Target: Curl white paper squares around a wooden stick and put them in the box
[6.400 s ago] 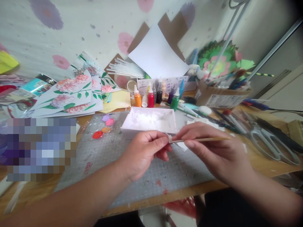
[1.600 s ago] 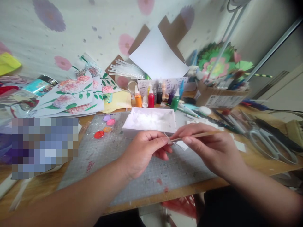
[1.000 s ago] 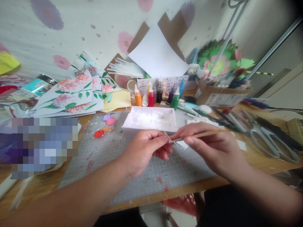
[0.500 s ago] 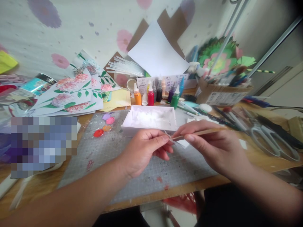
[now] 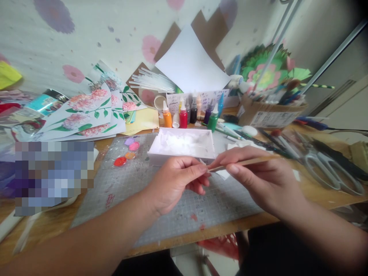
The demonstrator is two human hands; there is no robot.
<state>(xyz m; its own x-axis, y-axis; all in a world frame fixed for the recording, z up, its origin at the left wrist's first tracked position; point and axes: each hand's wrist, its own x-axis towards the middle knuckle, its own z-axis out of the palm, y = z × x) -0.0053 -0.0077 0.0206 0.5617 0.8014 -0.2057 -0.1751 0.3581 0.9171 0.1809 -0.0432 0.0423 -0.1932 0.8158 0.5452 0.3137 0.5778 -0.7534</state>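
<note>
My left hand [image 5: 175,184] is closed in a pinch on a tiny white paper piece [image 5: 204,164], held above the grey cutting mat [image 5: 149,199]. Facing it, my right hand [image 5: 258,180] grips a thin wooden stick [image 5: 247,162] whose tip meets the paper piece between the two hands. Just behind the hands a white shallow box [image 5: 181,146] with white bits inside rests on the mat.
Paint bottles [image 5: 184,117] stand in a row behind the box. Dabs of paint [image 5: 126,153] lie on a clear sheet at the mat's left. Flower pictures [image 5: 86,113] lie at the back left. Scissors [image 5: 322,168] and pens lie right, by a cardboard box [image 5: 270,115].
Both hands stay almost in place, pinching the paper piece against the stick tip; only small finger shifts show. The view drifts slightly.
</note>
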